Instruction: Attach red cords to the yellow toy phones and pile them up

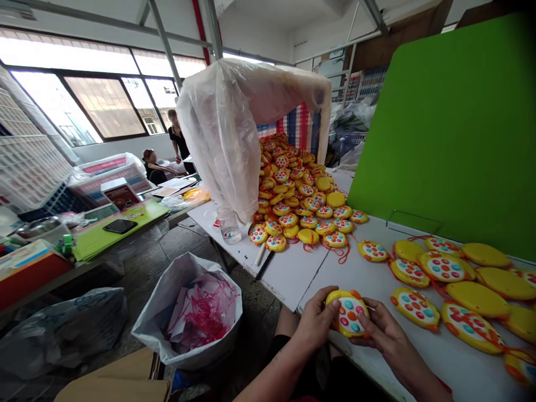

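A white desk (288, 273) stretches before me. A tall green board (435, 134) stands along its back at my right, perhaps as a screen. Left of it, a plastic-draped enclosure (221, 123) opens towards the desk; its sides seem to keep a heap of yellow toys (293, 192) from spreading. Looser toys (416, 307) lie at my right, likely for easy reach, some face down. One held toy (347, 316) is at the desk's near edge: my left hand (317, 318) and right hand (383, 329) grip its sides, thumbs in front, probably to steady it. It looks rounded and yellow, its pale face dotted with pink, turquoise and orange domes (349, 305).
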Demonstrator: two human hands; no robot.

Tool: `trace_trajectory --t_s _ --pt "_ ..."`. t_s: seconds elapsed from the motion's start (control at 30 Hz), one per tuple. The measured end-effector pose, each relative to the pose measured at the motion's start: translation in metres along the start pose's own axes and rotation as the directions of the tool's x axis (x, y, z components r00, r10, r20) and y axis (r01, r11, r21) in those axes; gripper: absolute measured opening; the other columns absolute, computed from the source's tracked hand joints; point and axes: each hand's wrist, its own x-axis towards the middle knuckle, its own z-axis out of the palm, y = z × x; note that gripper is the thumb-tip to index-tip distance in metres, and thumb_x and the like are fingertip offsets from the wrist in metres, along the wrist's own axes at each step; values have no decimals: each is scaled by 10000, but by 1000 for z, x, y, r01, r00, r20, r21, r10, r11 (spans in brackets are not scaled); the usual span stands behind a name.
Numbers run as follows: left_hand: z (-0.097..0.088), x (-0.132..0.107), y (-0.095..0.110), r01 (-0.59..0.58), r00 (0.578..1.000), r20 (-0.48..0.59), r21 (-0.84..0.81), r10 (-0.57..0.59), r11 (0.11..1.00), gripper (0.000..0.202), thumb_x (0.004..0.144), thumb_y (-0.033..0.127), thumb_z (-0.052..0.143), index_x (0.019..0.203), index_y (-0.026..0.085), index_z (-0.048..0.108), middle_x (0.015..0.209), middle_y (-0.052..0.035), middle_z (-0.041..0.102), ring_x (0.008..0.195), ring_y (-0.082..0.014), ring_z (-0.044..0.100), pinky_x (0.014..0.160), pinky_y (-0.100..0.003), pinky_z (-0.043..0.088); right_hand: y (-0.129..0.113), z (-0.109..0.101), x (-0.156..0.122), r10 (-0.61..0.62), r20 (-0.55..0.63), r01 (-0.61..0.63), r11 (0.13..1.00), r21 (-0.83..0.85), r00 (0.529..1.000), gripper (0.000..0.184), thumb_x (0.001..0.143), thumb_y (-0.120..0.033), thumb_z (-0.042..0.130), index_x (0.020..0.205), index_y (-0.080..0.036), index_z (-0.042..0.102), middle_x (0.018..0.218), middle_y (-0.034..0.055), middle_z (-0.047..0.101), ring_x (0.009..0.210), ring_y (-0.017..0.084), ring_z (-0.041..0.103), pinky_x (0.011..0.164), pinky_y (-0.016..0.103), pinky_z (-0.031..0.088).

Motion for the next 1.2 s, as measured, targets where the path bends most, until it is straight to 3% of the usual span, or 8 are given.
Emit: trace_trajectory --t_s 0.2,0.33,0.47,0.6,0.73,0.83,1.0,1.2 --pt "-2 -6 -3 -46 999 19 167 44 985 473 833 483 568 1198 184 613 1068 -72 673 968 -213 605 871 -346 482 5 -2 8 -19 77 27 994 -105 997 480 705 -572 662 1027 -223 592 884 35 689 752 225 642 613 309 539" --pt "1 -4 -7 -28 1000 0 -33 28 999 594 827 549 546 1279 166 511 1167 -106 626 1050 -226 591 914 -363 478 8 5 14 24 -18 -20 985 173 1000 369 715 -476 708 950 -223 579 858 18 679 769 218 646 614 305 534" --pt "7 -5 -8 -58 998 -19 -228 55 972 847 696 465 733 1383 195 318 1315 -133 527 1142 -245 556 971 -380 459 2 25 17 -1 10 -4 889 458 1000 424 731 -407 722 1086 -266 537 1029 18 668 897 224 644 699 347 549" --pt "7 -4 -3 -76 981 -188 -96 57 992 947 629 346 802 1390 219 254 1287 -117 530 1100 -229 577 954 -377 476 -3 41 19 -35 113 -31 845 534 993 420 805 -443 651 1180 -303 522 1161 24 638 985 220 628 791 372 534" --pt "3 -1 0 -73 977 -203 -32 65 997 843 683 335 763 1360 214 276 1237 -105 559 1043 -210 605 925 -367 495 -2 45 20 -56 195 -66 821 567 979 456 840 -575 545 1192 -285 540 1210 53 620 1048 240 607 830 402 519" --pt "-1 2 0 -67 987 -149 -62 57 996 849 698 366 746 1367 207 247 1252 -113 552 1058 -223 601 931 -380 491 -1 42 21 -50 221 -84 825 558 974 501 837 -637 498 1197 -289 535 1197 58 625 1042 244 612 814 413 525" --pt "-11 6 -4 -85 987 -126 81 95 993 509 892 478 469 1295 184 371 1242 -103 553 1108 -213 559 984 -381 441 -4 30 23 6 217 -82 935 344 976 442 787 -592 607 1040 -230 580 957 42 680 803 208 665 672 365 559" --pt "-14 5 -6 -88 993 97 290 62 953 508 922 454 417 1361 202 365 1239 -82 581 1083 -198 573 961 -364 454 -3 17 29 1 35 -3 999 51 999 395 657 -493 748 879 -199 606 728 -4 658 653 197 634 513 293 549"
